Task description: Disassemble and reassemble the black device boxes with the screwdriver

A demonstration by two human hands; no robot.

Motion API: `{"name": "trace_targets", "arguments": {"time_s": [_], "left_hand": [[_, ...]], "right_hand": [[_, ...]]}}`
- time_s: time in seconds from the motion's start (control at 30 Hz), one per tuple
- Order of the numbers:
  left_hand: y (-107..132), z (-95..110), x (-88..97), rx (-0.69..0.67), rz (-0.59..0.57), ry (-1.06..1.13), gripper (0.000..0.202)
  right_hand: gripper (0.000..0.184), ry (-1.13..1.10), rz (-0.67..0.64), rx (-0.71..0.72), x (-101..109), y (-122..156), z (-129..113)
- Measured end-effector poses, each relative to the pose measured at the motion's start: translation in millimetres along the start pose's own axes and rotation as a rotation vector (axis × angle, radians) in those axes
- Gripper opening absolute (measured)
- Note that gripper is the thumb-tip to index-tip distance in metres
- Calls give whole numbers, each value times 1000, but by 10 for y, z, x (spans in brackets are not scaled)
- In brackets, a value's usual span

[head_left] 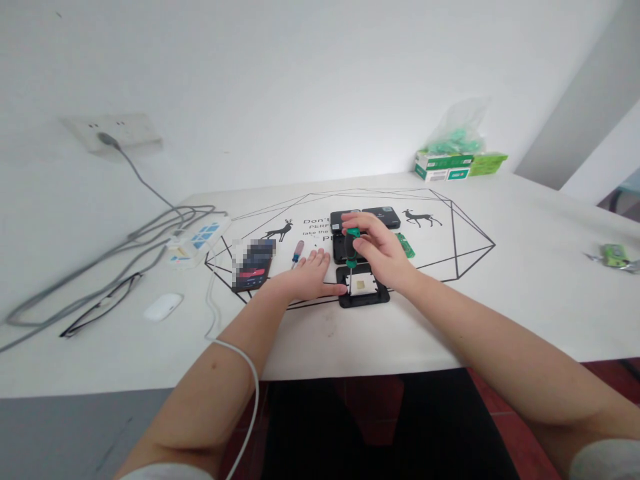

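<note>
My right hand (377,247) grips a green and black screwdriver (353,248), which stands upright with its shaft pointing down. The tip reaches the left inner part of a black plastic frame (364,301) lying on the table, with a pale panel (363,285) inside it. Flat on the table is my left hand (314,277), fingers spread and thumb touching the frame's left edge. Just beyond its fingers lies a second screwdriver (299,250) with a reddish and blue handle. Behind the frame are black cases (383,217) and a green circuit board (406,245), partly covered by my right hand.
Left of my hands lie a phone (254,265), a white mouse-shaped object (163,306), glasses (103,303) and a power strip (200,241) with grey cables. A white cord (245,357) crosses my left forearm. Green boxes (444,165) stand at the back right; a small green packet (615,256) lies far right.
</note>
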State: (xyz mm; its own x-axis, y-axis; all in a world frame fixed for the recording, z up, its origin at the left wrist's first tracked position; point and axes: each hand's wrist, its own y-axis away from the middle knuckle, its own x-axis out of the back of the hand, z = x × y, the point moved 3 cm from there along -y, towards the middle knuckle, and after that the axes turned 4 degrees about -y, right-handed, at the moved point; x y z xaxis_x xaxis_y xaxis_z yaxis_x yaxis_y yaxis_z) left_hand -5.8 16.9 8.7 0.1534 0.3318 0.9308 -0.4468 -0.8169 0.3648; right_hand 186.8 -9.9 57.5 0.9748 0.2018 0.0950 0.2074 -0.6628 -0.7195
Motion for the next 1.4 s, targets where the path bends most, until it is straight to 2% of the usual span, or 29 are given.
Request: {"name": "trace_targets", "arguments": {"time_s": [0.1,0.2,0.27,0.4,0.53,0.63,0.73,0.93,1.0,1.1,1.3,1.4], "left_hand": [[-10,-12,-9,-2,6,-8,122],[-15,-16,-12,-6,7,-6,122],[-11,-14,-11,-3,-1,-6,122],[-6,-9,0,-5,-2,-4,123],[-21,-14,-2,-22,3,0,124],[-43,-32,-19,-17,3,5,124],[-53,-46,-33,-10,-1,7,123],[-11,-10,1,-4,-4,-11,124],[-4,-5,9,0,0,-7,125],[-15,-13,2,-11,10,-4,123],[-29,-21,-9,-15,1,-8,123],[-19,-6,3,-15,-3,-18,125]], "right_hand": [[27,178,37,133,31,-16,-49],[33,213,36,181,29,-22,-67],[31,208,45,170,30,-18,-76],[18,160,69,46,35,-5,-76],[37,117,67,-29,9,13,-51],[29,36,49,-78,-22,44,-9],[21,6,29,-63,-36,63,2],[22,262,117,156,17,13,-98],[22,298,124,188,27,-2,-120],[22,270,105,183,30,-2,-131],[14,146,104,79,20,33,-100],[29,134,91,25,-2,49,-62]]}}
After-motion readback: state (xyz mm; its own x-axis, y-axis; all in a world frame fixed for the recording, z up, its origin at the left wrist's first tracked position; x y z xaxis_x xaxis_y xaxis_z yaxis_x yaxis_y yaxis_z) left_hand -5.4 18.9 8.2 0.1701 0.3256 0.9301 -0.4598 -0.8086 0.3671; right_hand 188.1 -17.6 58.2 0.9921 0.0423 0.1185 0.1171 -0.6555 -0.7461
